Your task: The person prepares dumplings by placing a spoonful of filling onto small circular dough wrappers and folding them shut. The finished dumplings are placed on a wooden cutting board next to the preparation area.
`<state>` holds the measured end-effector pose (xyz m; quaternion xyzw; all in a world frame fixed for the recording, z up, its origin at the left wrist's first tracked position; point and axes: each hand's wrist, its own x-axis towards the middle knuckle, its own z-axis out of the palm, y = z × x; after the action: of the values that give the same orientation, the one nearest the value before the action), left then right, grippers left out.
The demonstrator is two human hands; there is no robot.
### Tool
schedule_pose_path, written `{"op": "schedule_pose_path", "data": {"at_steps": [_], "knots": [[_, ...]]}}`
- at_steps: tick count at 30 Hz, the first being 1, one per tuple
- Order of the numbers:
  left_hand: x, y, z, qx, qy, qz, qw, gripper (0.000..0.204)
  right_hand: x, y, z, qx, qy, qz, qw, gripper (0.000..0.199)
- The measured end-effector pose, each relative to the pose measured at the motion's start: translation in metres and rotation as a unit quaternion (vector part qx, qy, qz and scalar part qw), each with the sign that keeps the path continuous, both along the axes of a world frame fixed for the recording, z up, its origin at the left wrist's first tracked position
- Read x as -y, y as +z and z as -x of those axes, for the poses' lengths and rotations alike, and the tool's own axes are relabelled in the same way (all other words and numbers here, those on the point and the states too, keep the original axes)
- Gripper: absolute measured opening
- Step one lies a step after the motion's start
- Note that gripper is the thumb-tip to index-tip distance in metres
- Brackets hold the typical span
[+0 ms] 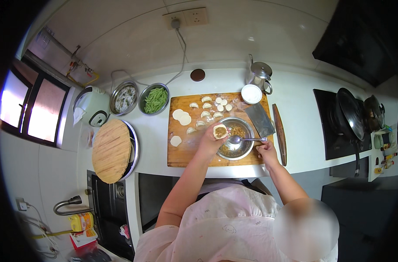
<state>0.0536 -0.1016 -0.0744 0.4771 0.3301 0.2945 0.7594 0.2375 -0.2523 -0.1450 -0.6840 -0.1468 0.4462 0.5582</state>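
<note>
The left hand (pixel 210 142) holds a round dough wrapper (pixel 216 126) with brown filling (pixel 221 131) on it. To its right, the right hand (pixel 268 151) holds a spoon (pixel 235 139) by its handle end, over a steel bowl (pixel 237 156) of filling. The bowl stands at the near right of a wooden board (pixel 178 157); folded dumplings (pixel 205 114) lie on its far part, flat wrappers (pixel 185 119) on its left. A rolling pin (pixel 279 135) lies right of the board.
</note>
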Motion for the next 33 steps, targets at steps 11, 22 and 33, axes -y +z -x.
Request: {"op": "schedule_pose_path", "data": {"at_steps": [11,22,33], "knots": [[0.011,0.032,0.000,-0.026,-0.083,-0.043,0.995,0.037,-0.026,0.067,0.056,-0.103,0.101,-0.194,0.970,0.031],[0.023,0.047,0.003,0.007,-0.060,-0.014,0.998,0.037,-0.047,0.086,0.072,-0.118,0.029,-0.284,0.951,0.024],[0.033,0.047,0.004,0.115,-0.045,0.071,0.990,0.034,-0.045,0.093,0.073,-0.088,-0.011,-0.295,0.951,0.018]]}}
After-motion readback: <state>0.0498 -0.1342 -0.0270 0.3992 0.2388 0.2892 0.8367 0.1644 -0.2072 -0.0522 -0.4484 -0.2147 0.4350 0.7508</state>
